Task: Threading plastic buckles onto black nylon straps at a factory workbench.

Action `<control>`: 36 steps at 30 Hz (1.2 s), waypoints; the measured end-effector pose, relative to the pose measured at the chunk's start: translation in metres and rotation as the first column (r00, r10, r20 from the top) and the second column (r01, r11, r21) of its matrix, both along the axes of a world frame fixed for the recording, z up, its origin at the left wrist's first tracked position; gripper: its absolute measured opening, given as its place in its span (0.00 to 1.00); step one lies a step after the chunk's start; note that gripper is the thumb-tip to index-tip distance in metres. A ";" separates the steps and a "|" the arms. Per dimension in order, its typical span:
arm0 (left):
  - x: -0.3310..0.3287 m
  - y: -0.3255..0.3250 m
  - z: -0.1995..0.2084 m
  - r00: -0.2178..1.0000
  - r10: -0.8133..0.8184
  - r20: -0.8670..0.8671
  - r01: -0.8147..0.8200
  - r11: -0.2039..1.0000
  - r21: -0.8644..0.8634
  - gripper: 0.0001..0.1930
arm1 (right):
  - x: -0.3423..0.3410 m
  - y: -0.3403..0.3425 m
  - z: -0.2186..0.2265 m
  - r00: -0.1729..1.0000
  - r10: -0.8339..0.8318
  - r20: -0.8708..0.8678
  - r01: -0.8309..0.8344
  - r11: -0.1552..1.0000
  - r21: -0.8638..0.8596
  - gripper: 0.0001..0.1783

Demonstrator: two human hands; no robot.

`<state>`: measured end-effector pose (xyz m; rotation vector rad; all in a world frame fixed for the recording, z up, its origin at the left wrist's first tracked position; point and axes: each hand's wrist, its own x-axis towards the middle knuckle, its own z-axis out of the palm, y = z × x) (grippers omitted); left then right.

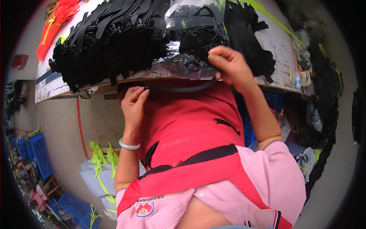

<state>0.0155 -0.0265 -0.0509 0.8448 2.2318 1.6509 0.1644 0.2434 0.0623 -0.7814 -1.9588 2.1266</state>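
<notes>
A black webbing strap [179, 89] hangs in a shallow curve between my hands, in front of the red apron [190, 118]. My left hand [132, 101] pinches one end of it, thumb against fingers, just below the table edge. Higher and to the right, my right hand [230, 66] is closed on the strap's other part; motion blurs it somewhat. Beyond my hands lie a large heap of black straps with buckles [114, 42], a clear plastic bag [194, 23] with black buckled pieces, and another bundle of black straps [249, 38].
The white worktable [45, 86] ends just past my hands. Orange-red material [57, 23] lies at its far left. Blue crates [42, 152] stand on the floor at left, near grey bundles tied with yellow-green strips [97, 175]. Black material [324, 95] hangs at right.
</notes>
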 end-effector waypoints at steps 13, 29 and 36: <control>0.022 0.027 0.019 0.822 -0.088 0.562 -0.146 0.922 0.358 0.10 | -0.019 -0.089 -0.071 0.985 0.164 0.060 -0.128 0.910 -0.395 0.11; 0.012 0.006 -0.014 0.553 -0.174 0.815 -0.137 0.945 0.295 0.13 | -0.043 -0.099 -0.086 0.971 0.232 -0.062 -0.239 0.950 -0.202 0.09; -0.002 0.013 0.003 0.844 0.167 0.509 -0.215 0.976 0.036 0.09 | -0.036 -0.060 -0.002 0.710 0.018 -0.704 -0.110 0.990 -0.086 0.08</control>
